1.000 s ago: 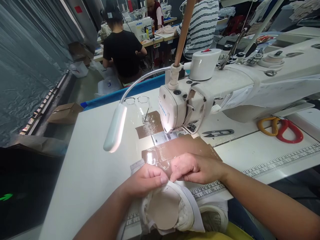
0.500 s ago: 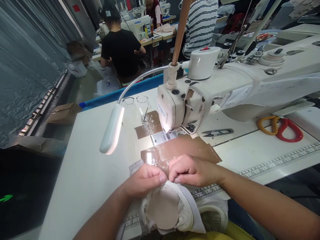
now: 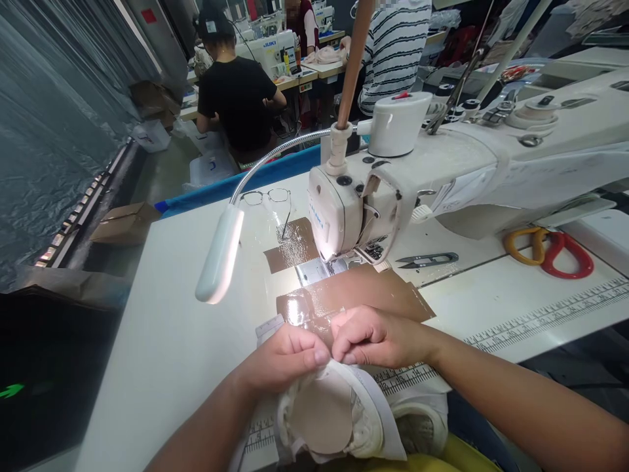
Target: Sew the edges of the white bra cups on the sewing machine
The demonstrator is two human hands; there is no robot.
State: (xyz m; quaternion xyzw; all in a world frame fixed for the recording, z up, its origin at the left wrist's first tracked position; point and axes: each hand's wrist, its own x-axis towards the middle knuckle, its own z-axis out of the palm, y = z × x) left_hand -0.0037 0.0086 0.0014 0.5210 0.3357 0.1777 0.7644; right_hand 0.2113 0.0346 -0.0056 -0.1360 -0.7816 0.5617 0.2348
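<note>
Head view: white ringed piece [image 3: 371, 419] pinched at its rim

The white ringed piece is at the table's near edge, in front of the person, its hollow facing up. Inside it sits a beige round panel [image 3: 322, 416], framed by the gathered white rim. The left hand [image 3: 282, 357] and right hand [image 3: 376, 335] each pinch the top of that rim between thumb and fingers, close together. Just right of it is a second white piece [image 3: 428, 426], also hollow; its inside is too dim to read.

Beyond the hands, a brown sheet [image 3: 363, 292] lies on the table [image 3: 162, 341] before the sewing machine [image 3: 339, 203].

Farther off, on the floor, stand a cardboard box [image 3: 122, 224], its top apparently folded over, and a translucent bin [image 3: 213, 168] beside a seated co-worker [image 3: 238, 101]; the contents of both cannot be made out.
</note>
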